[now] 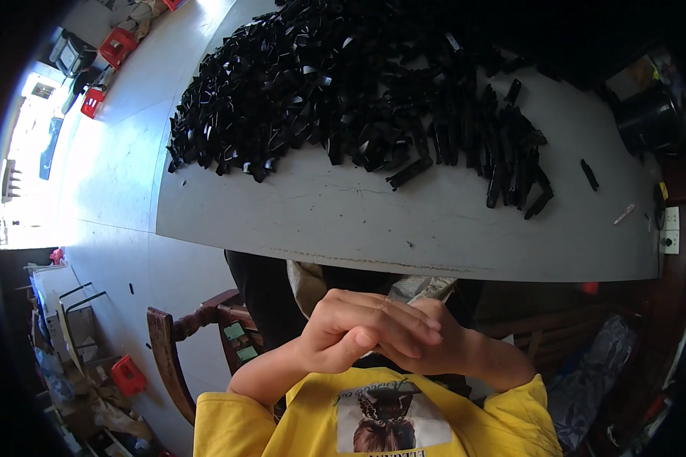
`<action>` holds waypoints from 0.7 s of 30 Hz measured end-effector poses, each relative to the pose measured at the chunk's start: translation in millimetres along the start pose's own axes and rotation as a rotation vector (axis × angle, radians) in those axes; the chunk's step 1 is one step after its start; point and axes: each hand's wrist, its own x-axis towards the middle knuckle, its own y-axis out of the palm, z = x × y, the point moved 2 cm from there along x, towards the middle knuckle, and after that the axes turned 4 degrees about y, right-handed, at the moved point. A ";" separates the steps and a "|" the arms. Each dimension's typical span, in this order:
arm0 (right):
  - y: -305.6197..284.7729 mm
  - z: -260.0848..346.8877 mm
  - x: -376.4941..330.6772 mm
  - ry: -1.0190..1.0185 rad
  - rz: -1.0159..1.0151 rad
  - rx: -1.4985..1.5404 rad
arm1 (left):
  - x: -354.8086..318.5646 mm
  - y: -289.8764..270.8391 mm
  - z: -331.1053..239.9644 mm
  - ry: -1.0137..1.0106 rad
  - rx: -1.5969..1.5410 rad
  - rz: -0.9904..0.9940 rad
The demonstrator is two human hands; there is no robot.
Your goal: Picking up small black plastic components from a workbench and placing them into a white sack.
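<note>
My left hand [358, 324] lies across my right hand [438, 324] in front of my yellow shirt, just below the table's near edge. The left fingers are stretched out over the right hand, with the thumb apart from them, and I see nothing held in them. Most of the right fingers are hidden under the left hand. Beyond both hands, a large heap of small black plastic pieces [282, 91] covers the far part of the grey table [297, 206]. Longer black pieces [511, 152] are bunched at the heap's right side. Neither hand touches the pieces.
One black piece [589, 175] lies apart on the right. A dark bucket [652, 122] stands beyond the table's right side, above a white wall socket [670, 230]. A wooden chair [168, 358] is at my left. Red stools [117, 47] and clutter line the floor.
</note>
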 end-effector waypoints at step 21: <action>-44.9 -66.0 70.6 0.220 -0.486 -0.607 | 56.5 -92.9 41.1 -0.109 1.589 -0.417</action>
